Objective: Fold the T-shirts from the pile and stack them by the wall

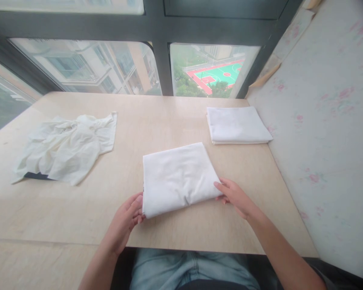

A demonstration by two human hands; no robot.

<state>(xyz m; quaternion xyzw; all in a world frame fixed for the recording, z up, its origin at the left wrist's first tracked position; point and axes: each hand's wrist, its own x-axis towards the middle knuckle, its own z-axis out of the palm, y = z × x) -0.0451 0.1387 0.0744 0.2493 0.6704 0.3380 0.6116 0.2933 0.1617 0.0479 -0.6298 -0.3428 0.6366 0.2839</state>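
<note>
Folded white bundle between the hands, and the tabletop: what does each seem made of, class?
Folded white bundle: matte fabric, perhaps cotton; soft creases and layered folds suggest it.
Tabletop: smooth, low-sheen wood or wood-look laminate; pale tan with faint grain.

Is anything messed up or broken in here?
Yes, two things. High on the right, the wallpaper edge by the window frame looks torn and curls away. On the left, a white cloth lies crumpled with a dark patch showing underneath, while the middle cloth and far-right cloth are folded.
</note>
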